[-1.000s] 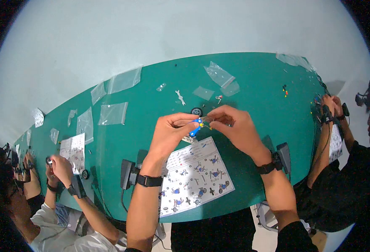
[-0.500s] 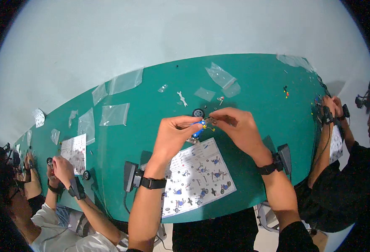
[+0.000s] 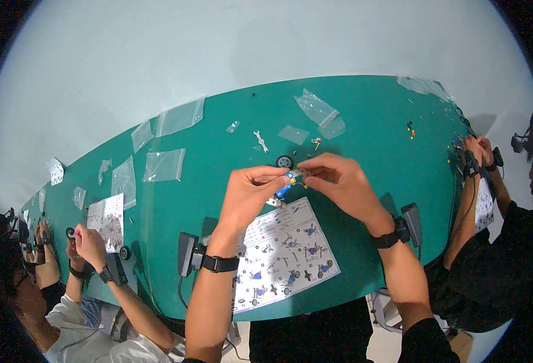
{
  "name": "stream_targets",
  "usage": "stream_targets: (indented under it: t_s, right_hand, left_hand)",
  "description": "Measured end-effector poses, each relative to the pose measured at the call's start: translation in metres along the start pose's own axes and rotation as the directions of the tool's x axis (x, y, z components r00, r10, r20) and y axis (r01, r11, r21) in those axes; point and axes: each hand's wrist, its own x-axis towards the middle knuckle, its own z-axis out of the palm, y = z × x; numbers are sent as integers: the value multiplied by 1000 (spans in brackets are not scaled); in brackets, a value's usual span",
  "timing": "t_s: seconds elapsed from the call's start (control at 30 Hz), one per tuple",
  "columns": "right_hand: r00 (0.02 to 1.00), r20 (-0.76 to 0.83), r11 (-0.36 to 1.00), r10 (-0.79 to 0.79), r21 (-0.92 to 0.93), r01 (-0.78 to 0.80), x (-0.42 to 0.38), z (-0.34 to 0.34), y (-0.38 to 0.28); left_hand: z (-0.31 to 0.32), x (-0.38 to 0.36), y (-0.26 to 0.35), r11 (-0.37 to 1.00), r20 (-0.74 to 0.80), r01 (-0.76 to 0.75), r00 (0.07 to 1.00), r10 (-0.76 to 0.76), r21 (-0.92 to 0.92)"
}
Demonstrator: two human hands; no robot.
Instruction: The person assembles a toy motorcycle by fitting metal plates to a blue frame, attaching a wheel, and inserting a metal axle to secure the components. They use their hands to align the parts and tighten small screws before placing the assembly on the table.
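A small blue toy model with metal strips and yellow fasteners (image 3: 284, 189) is held above the table, over the top edge of a printed instruction sheet (image 3: 287, 254). My left hand (image 3: 251, 190) pinches its blue part between thumb and fingers. On the other side my right hand (image 3: 336, 183) is closed with thumb and fingertips on a metal strip of the model. Fingers partly cover the model, so its exact shape is hidden. Just beyond the hands lies a black wheel with a grey hub (image 3: 284, 161).
Beyond the hands lie a small metal wrench (image 3: 261, 141), a red-and-silver piece (image 3: 317, 143) and clear plastic bags (image 3: 317, 107). More bags (image 3: 163, 164) spread left on the green table (image 3: 218, 133). Co-workers sit at both sides, their hands (image 3: 91, 243) on parts.
The metal strip at my right fingertips has turned slightly and shows more of its face. My right fingers have shifted a little left; the left hand keeps its grip.
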Motion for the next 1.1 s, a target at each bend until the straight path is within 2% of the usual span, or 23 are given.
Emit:
stream_targets:
  t_s: [0.3, 0.4, 0.5, 0.6, 0.67, 0.8, 0.9, 1.03, 1.1]
  right_hand:
    - [1000, -1, 1000, 25, 8, -25, 0, 2, -1]
    - [999, -43, 998, -24, 65, 27, 0, 4, 5]
    - [999, -42, 973, 30, 230, -20, 2, 6, 4]
    - [993, -88, 920, 73, 390, -34, 6, 3, 8]
    - [992, -85, 937, 91, 344, -57, 7, 6, 12]
    - [998, 3, 947, 61, 316, -58, 4, 23, 18]
    - [998, -40, 891, 51, 454, -27, -3, 42, 11]
    - [992, -41, 884, 116, 461, -84, 2, 37, 11]
    - [985, -95, 895, 144, 437, -89, 3, 30, 11]
  left_hand:
    - [-2, 0, 4, 999, 39, 22, 999, -21, -23]
    - [-3, 2, 0, 999, 76, 0, 997, 2, -34]
    - [-3, 3, -2, 998, 85, -50, 995, 54, -41]
    - [-5, 2, -3, 991, 111, -36, 993, 50, -126]
    - [-4, 3, -4, 961, 70, 16, 998, 4, -275]
    - [1, 1, 5, 836, 4, 15, 1000, -15, -549]
    - [10, 2, -2, 719, 30, -17, 998, 52, -695]
    - [18, -2, -2, 635, 116, 49, 991, 64, -771]
    - [20, -1, 0, 681, 88, 31, 995, 49, -731]
